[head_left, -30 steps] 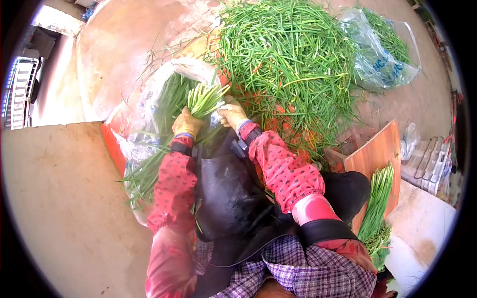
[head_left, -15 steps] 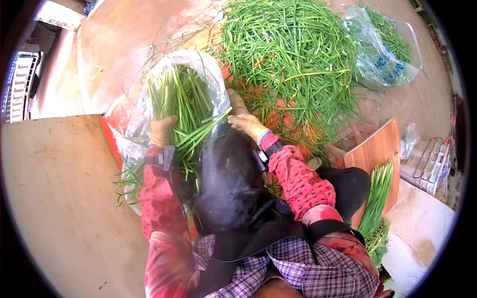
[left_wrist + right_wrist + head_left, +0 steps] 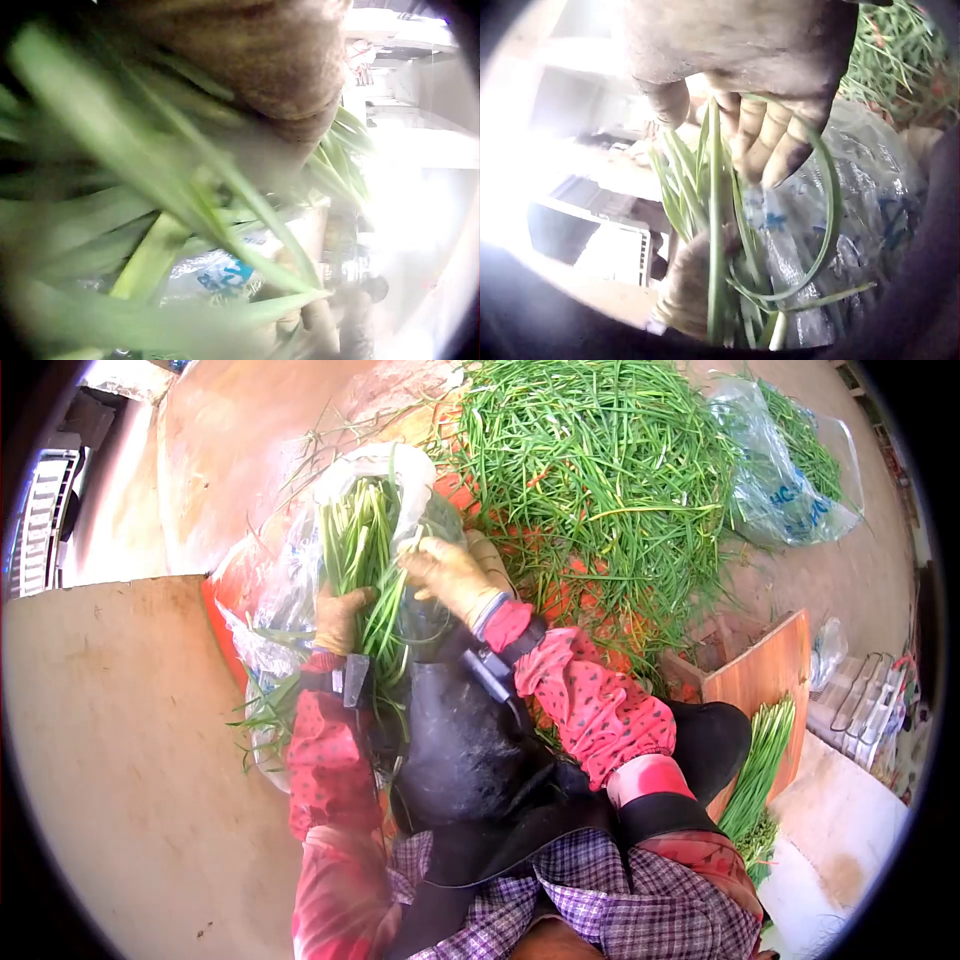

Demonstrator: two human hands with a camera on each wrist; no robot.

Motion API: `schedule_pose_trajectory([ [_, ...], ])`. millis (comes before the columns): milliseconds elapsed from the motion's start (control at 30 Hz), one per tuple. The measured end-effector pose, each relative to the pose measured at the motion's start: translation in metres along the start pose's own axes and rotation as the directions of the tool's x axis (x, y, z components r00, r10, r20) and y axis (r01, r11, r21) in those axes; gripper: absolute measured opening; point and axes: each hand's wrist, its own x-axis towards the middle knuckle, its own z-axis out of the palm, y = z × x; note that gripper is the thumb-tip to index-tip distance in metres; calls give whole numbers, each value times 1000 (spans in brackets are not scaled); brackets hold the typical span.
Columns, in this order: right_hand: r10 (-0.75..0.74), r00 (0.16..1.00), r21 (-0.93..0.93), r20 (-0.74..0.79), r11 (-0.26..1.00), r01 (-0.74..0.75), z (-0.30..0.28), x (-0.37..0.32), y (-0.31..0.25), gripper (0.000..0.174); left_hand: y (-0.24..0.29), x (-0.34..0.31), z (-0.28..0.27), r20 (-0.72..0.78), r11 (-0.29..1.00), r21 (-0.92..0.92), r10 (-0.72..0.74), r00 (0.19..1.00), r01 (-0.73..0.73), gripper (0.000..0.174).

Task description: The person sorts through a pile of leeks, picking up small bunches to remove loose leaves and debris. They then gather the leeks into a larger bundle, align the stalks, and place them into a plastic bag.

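In the head view the gloved left hand (image 3: pixel 340 618) grips a bunch of green stalks (image 3: pixel 357 538) over an open clear plastic bag (image 3: pixel 408 478). Close to the bunch's right side is the gloved right hand (image 3: pixel 450 575), its fingers bent around a few stalks. From the right wrist, that hand (image 3: pixel 757 97) shows curled fingers at thin stalks (image 3: pixel 715 202), with the left hand (image 3: pixel 694 289) below around the bunch. Blurred leaves (image 3: pixel 150 172) cross the left wrist view under the left hand (image 3: pixel 262 60).
A large heap of loose green stalks (image 3: pixel 600 480) lies beyond the hands. At its right is another plastic bag (image 3: pixel 775 485). A wooden board (image 3: pixel 765 670) with trimmed stalks (image 3: pixel 757 765) stands at the right. A pale board (image 3: pixel 130 760) fills the left.
The left hand has moved left and slightly down with the bunch, which now lies more upright over the bag. The right hand moved away to the right, then back up to the stalks.
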Motion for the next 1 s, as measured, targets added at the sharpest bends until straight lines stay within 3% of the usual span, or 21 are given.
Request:
schedule_pose_trajectory([
  [33,-266,963,-329,36,907,263,5,8,22,37,-3,5,-6,52,1000,-21,14,999,-13,47],
  [67,-469,878,-456,96,764,457,20,-5,3,42,-9,9,-3,2,995,-94,22,1000,-22,43],
  [133,-378,917,-519,129,762,387,35,-21,-44,42,-13,8,-6,5,989,-120,82,997,-81,41],
  [167,-293,946,-590,140,742,317,35,-10,-44,40,-1,2,4,28,987,-157,46,999,-41,38],
  [267,-453,891,-673,24,652,349,33,29,-14,25,-8,2,-3,3,988,-148,56,998,-55,41],
  [333,-497,861,-596,-108,725,344,19,46,-5,21,-4,-2,-3,-55,987,-149,51,997,-59,44],
  [400,-534,802,-636,-268,723,268,1,64,24,22,3,-4,-5,-104,999,-33,-34,994,30,43],
  [433,-510,826,-736,-238,650,189,-5,61,24,26,5,-5,-2,-115,999,-40,-33,993,29,42],
  [567,-133,955,-419,-263,908,11,-8,77,34,41,-1,-3,2,-102,997,-79,-28,994,20,41],
  [667,-169,955,-84,-244,985,153,-3,86,37,46,-8,0,1,-83,997,-66,-33,996,27,41],
  [700,-120,972,-32,-203,993,115,-4,81,34,51,-9,0,2,-82,1000,-14,-8,997,7,42],
  [800,-89,985,290,149,956,43,-8,69,22,56,-16,-1,8,-77,988,140,81,994,-70,47],
  [867,48,964,280,262,952,-123,-15,44,5,68,-26,4,8,-103,975,185,140,985,-120,48],
  [900,37,961,179,274,980,-89,-17,35,-3,71,-28,6,12,-127,975,164,174,976,-153,49],
  [933,27,958,78,285,996,-51,-17,24,-12,75,-19,0,18,-132,931,331,209,969,-156,51],
  [1000,-138,970,-82,201,984,157,-3,-1,-38,87,-19,-6,33,-196,803,582,293,936,-129,59],
])
